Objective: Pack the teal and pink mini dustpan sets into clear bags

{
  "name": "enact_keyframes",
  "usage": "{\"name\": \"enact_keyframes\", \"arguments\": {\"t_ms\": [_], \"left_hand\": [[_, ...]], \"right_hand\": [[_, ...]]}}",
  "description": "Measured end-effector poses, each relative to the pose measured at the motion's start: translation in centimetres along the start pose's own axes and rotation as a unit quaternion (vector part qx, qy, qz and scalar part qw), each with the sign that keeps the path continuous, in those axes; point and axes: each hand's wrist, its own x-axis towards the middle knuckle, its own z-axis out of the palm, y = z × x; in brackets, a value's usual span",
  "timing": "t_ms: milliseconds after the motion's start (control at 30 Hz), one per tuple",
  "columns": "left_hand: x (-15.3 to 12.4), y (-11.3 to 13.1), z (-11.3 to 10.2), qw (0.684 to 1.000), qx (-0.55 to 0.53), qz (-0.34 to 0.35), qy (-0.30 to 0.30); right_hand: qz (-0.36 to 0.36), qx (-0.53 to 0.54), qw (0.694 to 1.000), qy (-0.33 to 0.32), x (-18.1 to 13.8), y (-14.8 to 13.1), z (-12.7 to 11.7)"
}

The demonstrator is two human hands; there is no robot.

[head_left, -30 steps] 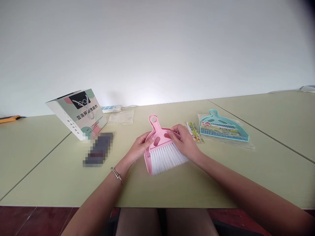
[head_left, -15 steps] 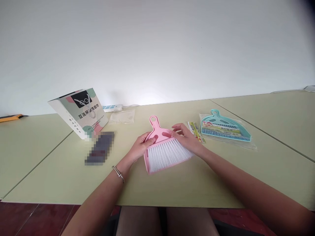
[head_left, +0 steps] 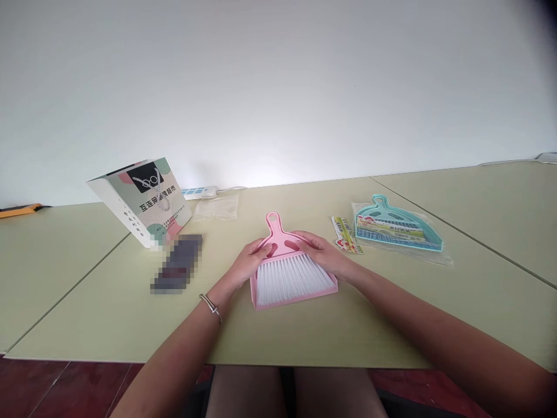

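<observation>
A pink hand brush [head_left: 292, 277] with white bristles is nested in a pink dustpan [head_left: 334, 287], handles together and pointing away from me. My left hand [head_left: 249, 261] grips the set at its left edge, thumb on the brush's pink top. On the opposite edge my right hand [head_left: 324, 253] is closed round it too, its thumb near the right oval hollow. Fingers under the dustpan are hidden. To the right lies a teal dustpan and brush set [head_left: 398, 226] in clear plastic, with a printed label card [head_left: 347, 234] beside it.
A paper gift bag [head_left: 152, 200] with rope handles stands at left, a blurred dark object [head_left: 177, 264] before it. Behind lie a clear plastic wrapper [head_left: 216, 208] and a white power strip [head_left: 199, 192]. An orange-and-black object [head_left: 20, 210] is at far left.
My right hand has closed onto the right edge, its raised fingers now lowered and wrapped round. The pink set has turned slightly and shifted a little left and toward me.
</observation>
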Motion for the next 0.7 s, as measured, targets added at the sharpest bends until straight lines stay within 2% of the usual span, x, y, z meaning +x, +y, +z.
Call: {"name": "enact_keyframes", "arguments": {"t_ms": [167,400,567,700], "left_hand": [[0.21,-0.41,-0.18,0.999,0.037,0.008,0.019],[0.33,-0.35,-0.17,0.999,0.046,0.015,0.026],[0.46,-0.56,-0.14,0.999,0.045,0.017,0.021],[0.4,-0.51,-0.17,0.999,0.046,0.019,0.013]], "right_hand": [[-0.004,-0.033,0.999,0.024,0.16,0.6,0.29],[-0.016,-0.014,0.999,0.037,0.15,0.56,0.52],[-0.032,-0.04,0.998,0.027,0.26,1.1,0.49],[0.004,-0.02,1.0,0.003,0.16,0.54,0.15]]}}
